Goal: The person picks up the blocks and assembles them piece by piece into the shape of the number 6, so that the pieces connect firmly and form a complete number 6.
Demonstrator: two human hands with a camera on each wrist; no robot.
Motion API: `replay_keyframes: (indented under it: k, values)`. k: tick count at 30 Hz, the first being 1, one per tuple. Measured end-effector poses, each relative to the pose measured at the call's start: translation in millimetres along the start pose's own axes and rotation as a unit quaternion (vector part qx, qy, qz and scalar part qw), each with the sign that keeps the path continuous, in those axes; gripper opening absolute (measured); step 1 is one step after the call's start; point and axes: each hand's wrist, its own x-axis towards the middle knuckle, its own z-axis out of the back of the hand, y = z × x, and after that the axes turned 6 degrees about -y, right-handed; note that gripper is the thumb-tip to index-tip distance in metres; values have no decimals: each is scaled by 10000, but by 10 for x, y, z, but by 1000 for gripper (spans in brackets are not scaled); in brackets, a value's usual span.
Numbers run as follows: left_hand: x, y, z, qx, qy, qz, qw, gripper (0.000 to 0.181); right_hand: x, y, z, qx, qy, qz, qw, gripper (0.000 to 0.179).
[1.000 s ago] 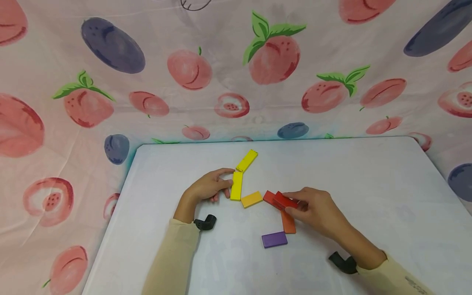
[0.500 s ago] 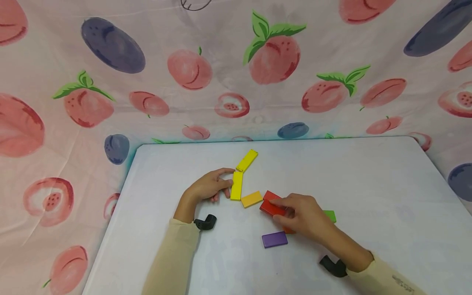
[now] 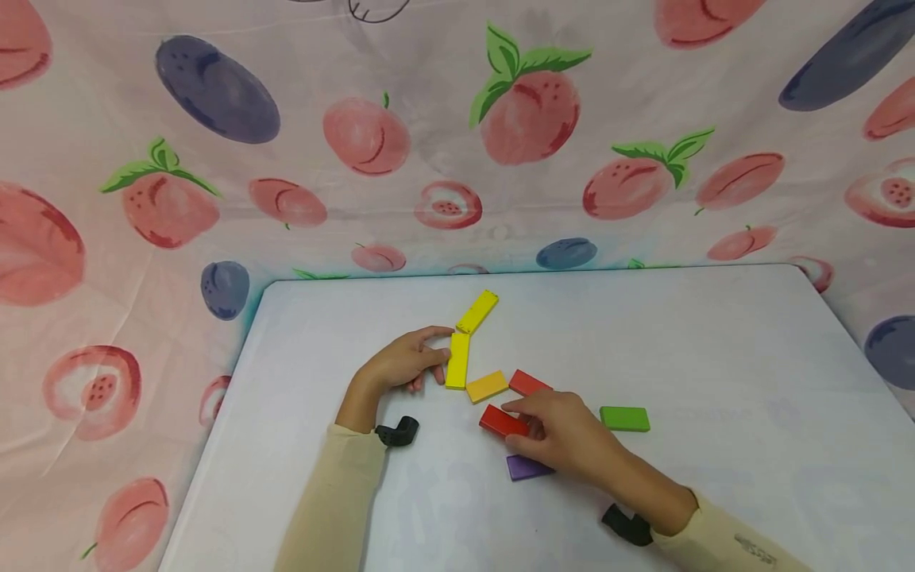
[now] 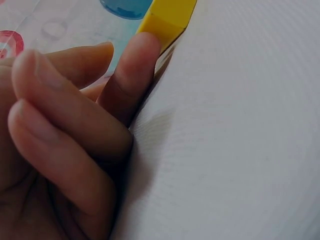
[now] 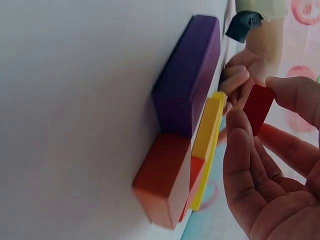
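My right hand (image 3: 575, 437) pinches a red block (image 3: 502, 421) between thumb and fingertips, raised off the table in the right wrist view. Below it lie a purple block (image 3: 527, 468) and an orange block (image 5: 162, 175); in the head view the hand covers the orange one. My left hand (image 3: 403, 361) rests on the table, its fingers relaxed and touching the side of a yellow block (image 3: 458, 361). Another yellow block (image 3: 477, 311) angles away from that one's far end. An amber block (image 3: 488, 387) and a second red block (image 3: 529, 383) continue the bent line.
A green block (image 3: 625, 419) lies flat to the right of my right hand. The white table (image 3: 715, 342) ends at a fruit-print cloth (image 3: 443, 95) behind. Each wrist wears a black device, such as the left wrist camera (image 3: 398, 431).
My right hand has carried the red block left and toward me, away from above the line. The green block, hidden behind the hand at first, has come into sight. My left hand stays put.
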Motion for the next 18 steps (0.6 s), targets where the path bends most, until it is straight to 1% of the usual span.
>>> replay_keyframes:
  k: [4,10,18]
  values:
    - [-1,0,3,-34,8,-3,10000,50,15,52,-65,-69,105,53,9999,36]
    - [-6,1,6,-67,-2,-24,10000,50,55,123,-154,-155,318,-3,9994,36]
    - [-20,-6,3,-113,42,-51,9999,50,92,166,-219,-443,329,-73,9984,36]
